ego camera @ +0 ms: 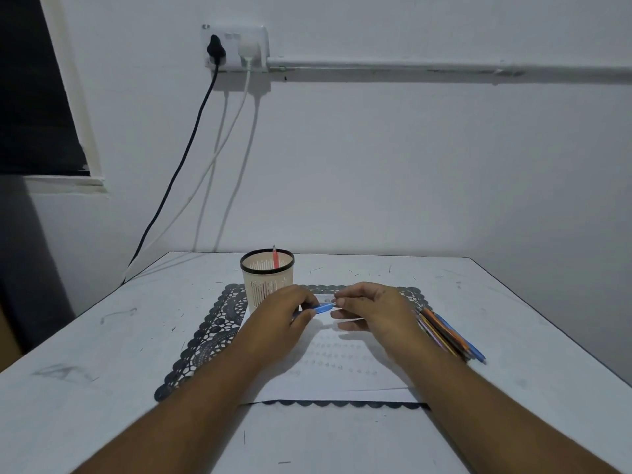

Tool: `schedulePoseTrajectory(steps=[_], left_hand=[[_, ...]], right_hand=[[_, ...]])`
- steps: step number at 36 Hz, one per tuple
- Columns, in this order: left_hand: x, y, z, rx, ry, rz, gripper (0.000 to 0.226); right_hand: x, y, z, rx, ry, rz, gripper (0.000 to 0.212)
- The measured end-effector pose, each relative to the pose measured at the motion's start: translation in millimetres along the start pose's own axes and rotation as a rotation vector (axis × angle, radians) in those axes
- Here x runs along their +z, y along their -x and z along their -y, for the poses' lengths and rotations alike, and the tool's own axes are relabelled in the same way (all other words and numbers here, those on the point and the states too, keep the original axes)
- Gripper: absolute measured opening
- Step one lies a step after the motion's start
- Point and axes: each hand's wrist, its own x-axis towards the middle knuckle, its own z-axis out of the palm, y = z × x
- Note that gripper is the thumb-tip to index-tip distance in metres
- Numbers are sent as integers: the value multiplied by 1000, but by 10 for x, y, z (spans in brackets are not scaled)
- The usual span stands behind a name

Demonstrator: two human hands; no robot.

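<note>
Over the paper (342, 378), a blue pen (323, 307) is gripped by the curled fingers of the left hand (284, 313), its end pinched by the right hand (372, 309), apparently being capped; placement in the cup (266, 282) at 11 o'clock is judged next.

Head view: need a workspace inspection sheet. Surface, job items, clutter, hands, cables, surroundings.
Surface: white table, scuffed; dark placemat with a paper sheet on it.
Job's things: blue pen, held above the sheet; cup holding a red pen.
Clutter: bundle of pens at the placemat's right edge.
Hands: left hand grips the pen's barrel; right hand pinches its other end.
Cables: black cable and white cables hang from the wall socket.
Surroundings: wall conduit, dark window at left.
</note>
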Motion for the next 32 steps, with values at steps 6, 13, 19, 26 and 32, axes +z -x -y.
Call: schedulePoseTrajectory(steps=[6, 13, 19, 26, 32], left_hand=[[9, 47, 21, -5, 26, -1, 9], [38, 97, 30, -18, 110, -68, 8], [100, 108, -8, -25, 165, -85, 16], [130, 160, -37, -112, 146, 82, 19], [205, 197, -148, -175, 268, 201, 16]], right_hand=[[42, 30, -55, -55, 107, 25, 10], [99, 71, -88, -74, 93, 48, 10], [101, 82, -59, -26, -33, 6, 9], [9, 19, 27, -3, -245, -174, 16], [111, 11, 21, -25, -249, -154, 16]])
